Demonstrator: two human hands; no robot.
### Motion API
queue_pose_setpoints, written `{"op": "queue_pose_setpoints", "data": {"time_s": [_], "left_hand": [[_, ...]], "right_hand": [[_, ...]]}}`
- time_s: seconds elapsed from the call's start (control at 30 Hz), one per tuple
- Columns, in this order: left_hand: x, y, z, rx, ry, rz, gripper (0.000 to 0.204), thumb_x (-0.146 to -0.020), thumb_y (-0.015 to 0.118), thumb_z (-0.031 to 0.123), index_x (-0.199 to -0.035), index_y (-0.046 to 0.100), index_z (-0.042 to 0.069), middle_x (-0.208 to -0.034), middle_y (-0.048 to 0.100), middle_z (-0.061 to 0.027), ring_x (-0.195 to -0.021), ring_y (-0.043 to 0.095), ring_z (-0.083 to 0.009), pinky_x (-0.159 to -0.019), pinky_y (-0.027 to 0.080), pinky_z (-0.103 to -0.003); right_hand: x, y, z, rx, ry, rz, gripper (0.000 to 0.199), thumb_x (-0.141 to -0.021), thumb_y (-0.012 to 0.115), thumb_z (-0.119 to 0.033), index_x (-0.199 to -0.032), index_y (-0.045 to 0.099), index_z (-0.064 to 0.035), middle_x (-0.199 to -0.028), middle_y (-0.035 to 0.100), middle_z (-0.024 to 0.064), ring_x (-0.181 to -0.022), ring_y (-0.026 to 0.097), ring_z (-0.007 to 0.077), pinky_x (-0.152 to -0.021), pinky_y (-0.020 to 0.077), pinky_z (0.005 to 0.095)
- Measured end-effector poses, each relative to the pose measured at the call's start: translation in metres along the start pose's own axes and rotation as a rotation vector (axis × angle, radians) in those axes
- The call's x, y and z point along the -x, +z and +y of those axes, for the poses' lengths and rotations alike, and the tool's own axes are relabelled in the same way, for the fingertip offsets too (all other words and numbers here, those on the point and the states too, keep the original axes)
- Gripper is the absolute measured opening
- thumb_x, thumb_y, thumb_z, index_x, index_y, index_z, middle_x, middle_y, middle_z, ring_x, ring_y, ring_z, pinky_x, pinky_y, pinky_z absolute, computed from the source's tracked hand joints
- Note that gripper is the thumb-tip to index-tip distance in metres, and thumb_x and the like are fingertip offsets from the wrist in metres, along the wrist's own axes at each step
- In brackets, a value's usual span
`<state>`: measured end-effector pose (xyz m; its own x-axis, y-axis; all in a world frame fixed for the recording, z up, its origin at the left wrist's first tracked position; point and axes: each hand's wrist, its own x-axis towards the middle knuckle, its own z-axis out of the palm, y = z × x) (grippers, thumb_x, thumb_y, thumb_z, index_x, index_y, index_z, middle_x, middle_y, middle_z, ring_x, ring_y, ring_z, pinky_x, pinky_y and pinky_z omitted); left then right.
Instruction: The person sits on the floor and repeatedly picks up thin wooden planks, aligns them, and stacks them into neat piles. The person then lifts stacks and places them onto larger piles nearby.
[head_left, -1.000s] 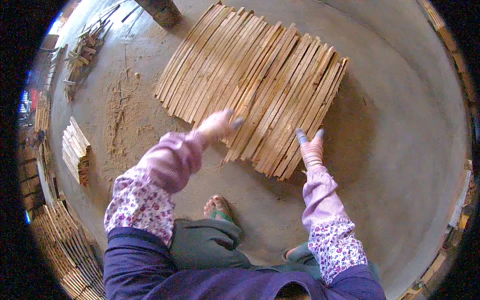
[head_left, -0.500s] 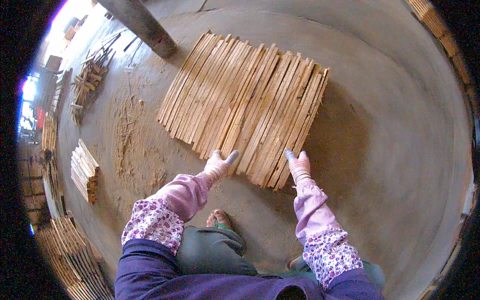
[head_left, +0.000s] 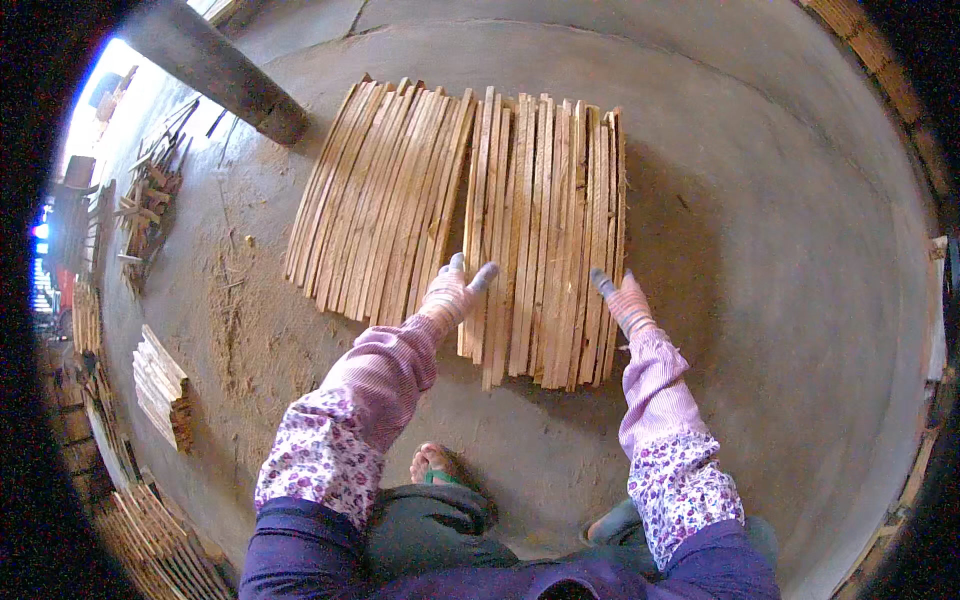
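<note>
A broad stack of wooden strips [head_left: 375, 205] lies on the floor in front of me, parted by a narrow gap. The right-hand section of strips [head_left: 545, 240] sits between my gloved hands. My left hand [head_left: 453, 295] reaches into the near end of the gap, its thumb over the top of this section and its fingers against its left side. My right hand [head_left: 627, 303] grips the outer right side, thumb laid on top. Some of the fingertips are hidden beside the strips.
A round pillar [head_left: 270, 110] rises at the back left. Loose wood offcuts [head_left: 150, 205] lie at the far left, with a small pile of pale strips [head_left: 160, 385] nearer. Sawdust [head_left: 230, 320] covers the floor left of the stack. More slats [head_left: 160, 540] stand at the lower left.
The right-hand strips have come apart from the left ones, turned more upright in view and opened a gap. My left hand has moved into that gap; both hands are slightly farther right.
</note>
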<state>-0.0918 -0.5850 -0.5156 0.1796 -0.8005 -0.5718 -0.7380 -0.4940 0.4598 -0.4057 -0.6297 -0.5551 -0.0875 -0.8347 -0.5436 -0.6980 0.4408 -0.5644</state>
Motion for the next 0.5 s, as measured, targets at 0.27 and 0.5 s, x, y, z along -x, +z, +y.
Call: {"op": "queue_pose_setpoints", "data": {"time_s": [0.27,0.5], "left_hand": [[-0.045,0.040,-0.001,0.308,-0.250,0.125,0.116,-0.076,0.040,0.090,-0.150,0.032,0.001,-0.151,0.031,-0.0304,-0.141,0.032,-0.0421,-0.115,0.028,-0.048],[-0.020,0.025,-0.010,0.600,-0.213,-0.167,0.120,-0.064,0.072,0.078,-0.139,0.042,-0.011,-0.141,0.046,-0.0311,-0.132,0.048,-0.0371,-0.110,0.039,-0.041]], "right_hand": [[-0.006,-0.017,-0.033,0.183,0.015,-0.142,0.109,-0.072,0.068,-0.076,-0.136,0.045,0.0092,-0.142,0.045,0.0308,-0.128,0.050,0.0395,-0.107,0.0414,0.0434],[0.018,-0.017,-0.022,-0.644,-0.122,-0.227,0.043,-0.080,0.080,-0.020,-0.116,0.068,-0.0008,-0.107,0.072,0.0073,-0.095,0.068,0.0192,-0.087,0.0529,0.0331]]}}
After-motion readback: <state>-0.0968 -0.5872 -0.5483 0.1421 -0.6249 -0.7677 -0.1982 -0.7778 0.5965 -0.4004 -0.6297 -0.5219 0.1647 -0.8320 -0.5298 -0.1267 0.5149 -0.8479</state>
